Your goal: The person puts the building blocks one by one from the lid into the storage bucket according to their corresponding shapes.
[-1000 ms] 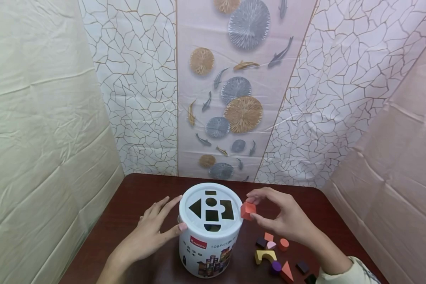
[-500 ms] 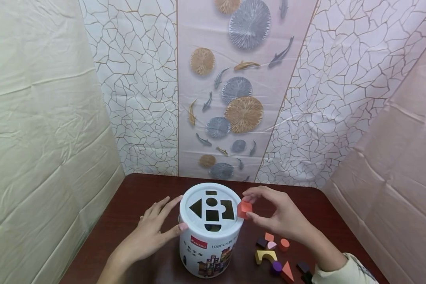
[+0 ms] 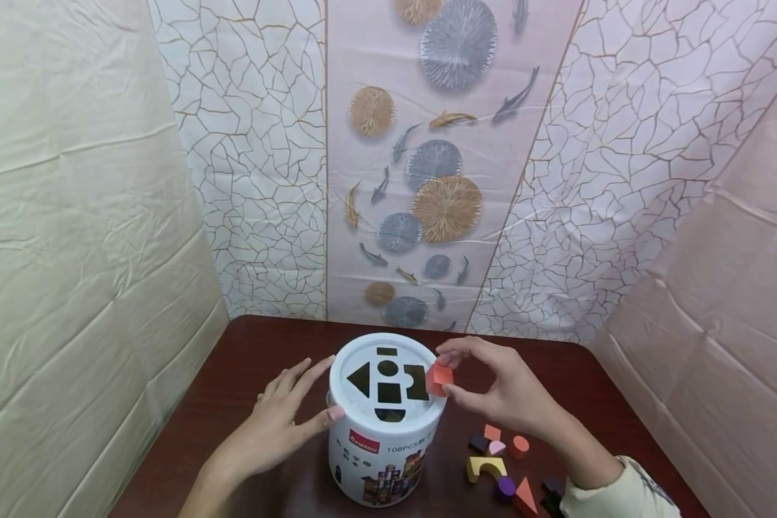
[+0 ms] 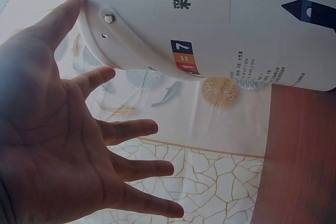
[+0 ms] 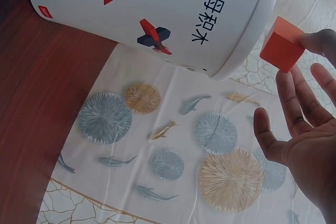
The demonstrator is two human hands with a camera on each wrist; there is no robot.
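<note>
A white tub (image 3: pixel 375 460) stands upright on the table, its lid (image 3: pixel 356 414) cut with several shaped holes, among them a triangle, a circle and a square. My left hand (image 3: pixel 275 424) has its fingers spread, with thumb and a fingertip touching the lid's left rim; the left wrist view shows the open palm (image 4: pixel 58 135) beside the tub. At the lid's right edge, my right hand (image 3: pixel 501 378) pinches an orange-red cube (image 3: pixel 439 380) between thumb and fingers. The right wrist view shows the cube (image 5: pixel 282 44) just off the tub's rim.
To the right of the tub lie several loose blocks: a yellow arch (image 3: pixel 485 467), a purple cylinder (image 3: pixel 505 488), a red triangle (image 3: pixel 525 496), a red cylinder (image 3: pixel 519 447) and dark pieces. Patterned cloth (image 3: pixel 401 165) hangs behind the table (image 3: pixel 265 345), with plain cloth at the left.
My right hand has moved slightly left with the cube, from beside the tub to over the lid's right rim. The left hand has stayed in place.
</note>
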